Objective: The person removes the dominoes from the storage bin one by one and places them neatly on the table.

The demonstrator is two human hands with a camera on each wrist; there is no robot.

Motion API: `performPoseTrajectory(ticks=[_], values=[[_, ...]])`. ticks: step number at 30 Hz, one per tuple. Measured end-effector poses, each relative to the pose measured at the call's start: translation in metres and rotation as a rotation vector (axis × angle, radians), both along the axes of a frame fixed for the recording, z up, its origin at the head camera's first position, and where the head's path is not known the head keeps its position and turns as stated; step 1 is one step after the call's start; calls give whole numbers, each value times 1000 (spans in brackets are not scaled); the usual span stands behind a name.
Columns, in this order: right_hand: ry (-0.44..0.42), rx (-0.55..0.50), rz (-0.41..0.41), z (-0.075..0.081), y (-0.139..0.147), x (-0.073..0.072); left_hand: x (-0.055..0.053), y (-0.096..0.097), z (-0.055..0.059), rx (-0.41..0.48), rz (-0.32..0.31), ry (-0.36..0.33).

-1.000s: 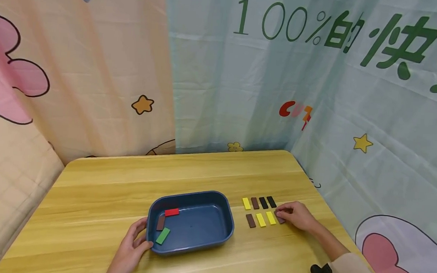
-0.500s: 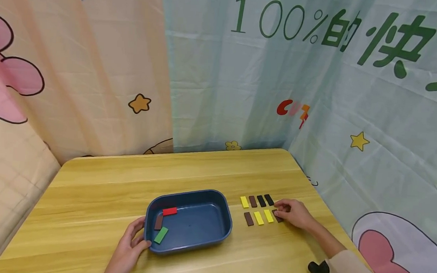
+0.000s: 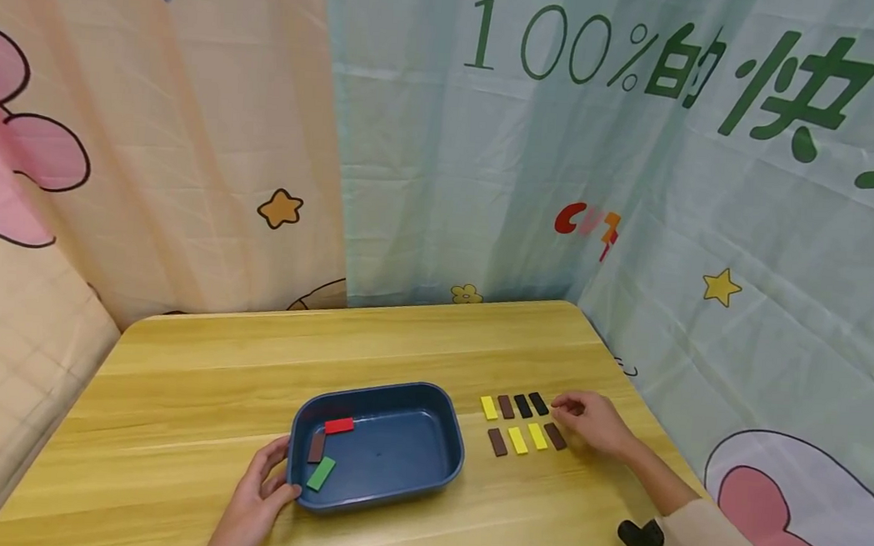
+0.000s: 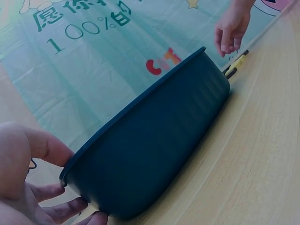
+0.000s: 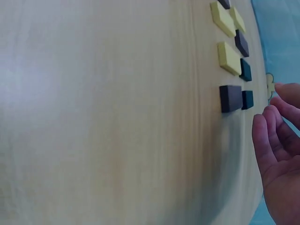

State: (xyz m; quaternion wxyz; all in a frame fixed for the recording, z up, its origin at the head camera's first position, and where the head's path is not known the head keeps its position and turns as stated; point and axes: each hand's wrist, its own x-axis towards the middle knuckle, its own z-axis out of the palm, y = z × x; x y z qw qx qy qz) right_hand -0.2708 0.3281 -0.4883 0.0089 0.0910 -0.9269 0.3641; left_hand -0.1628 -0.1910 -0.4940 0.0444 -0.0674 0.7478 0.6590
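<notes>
Blocks (image 3: 518,441) lie beside your right hand (image 3: 592,419), fingers loosely curled, empty; your left hand's (image 3: 259,486) fingers grip the blue tub (image 3: 404,450).

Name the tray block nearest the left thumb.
The green block, at the near left of the tray; the red block and brown block lie farther back.

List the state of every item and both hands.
Blue bin: upright, uncovered.
Red tile: inside bin.
Brown tile: inside bin.
Green tile: inside bin.
Near row of tiles: flat, spaced apart.
Far row of tiles: flat, spaced apart.
Left hand: gripping bin's end.
Right hand: holding nothing, beside the rows.
</notes>
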Motion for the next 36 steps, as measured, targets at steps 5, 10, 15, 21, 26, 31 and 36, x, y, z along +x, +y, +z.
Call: performPoseTrajectory(ticks=[5,10,15,21,26,31,36], values=[[-14,-36,85,7,-12,-7,1,-2,-1,-4,13,7],[21,-38,189,16,-23,-11,1,2,1,22,18,9],[47,-32,246,24,-45,-18,2,1,2,23,24,-3],[57,-42,310,27,-77,-26,2,1,3,58,22,-3],[93,-68,368,29,-101,-32,0,1,4,75,25,-15],[108,-76,463,37,-123,-33,0,0,5,87,26,-16],[51,-40,538,46,-145,-34,2,0,5,82,27,-19]])
